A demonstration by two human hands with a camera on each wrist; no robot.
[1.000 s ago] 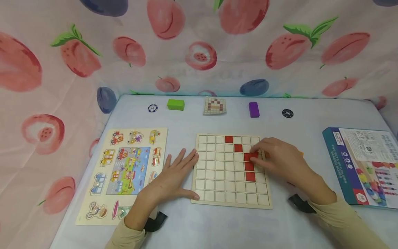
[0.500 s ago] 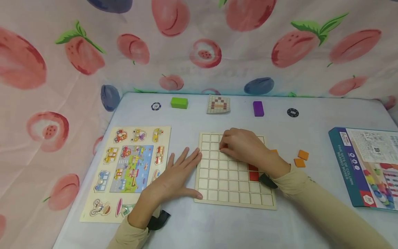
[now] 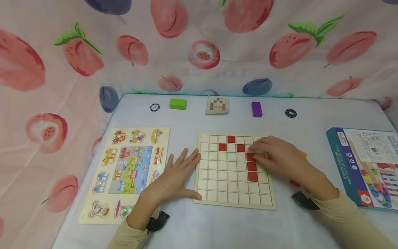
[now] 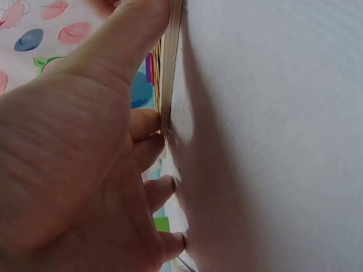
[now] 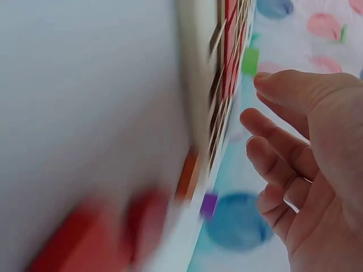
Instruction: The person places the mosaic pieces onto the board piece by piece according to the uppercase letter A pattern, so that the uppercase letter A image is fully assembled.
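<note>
"See the board [image 3: 212,195]?"
"Yes, lies mid-table [image 3: 217,228], right of the picture puzzle [image 3: 130,169]; bears six red tiles [image 3: 253,176]."
"And the left hand [image 3: 168,181]?"
"Touches the board's left edge, fingers spread apart."
"The right hand [image 3: 280,157]?"
"Hovers above the board's right side, thumb and fingertips apart, near an orange tile [image 3: 302,154] farther right."

Six red square tiles [image 3: 252,166] show in cells of a pale gridded board [image 3: 222,175] lying flat, three in one column
</note>
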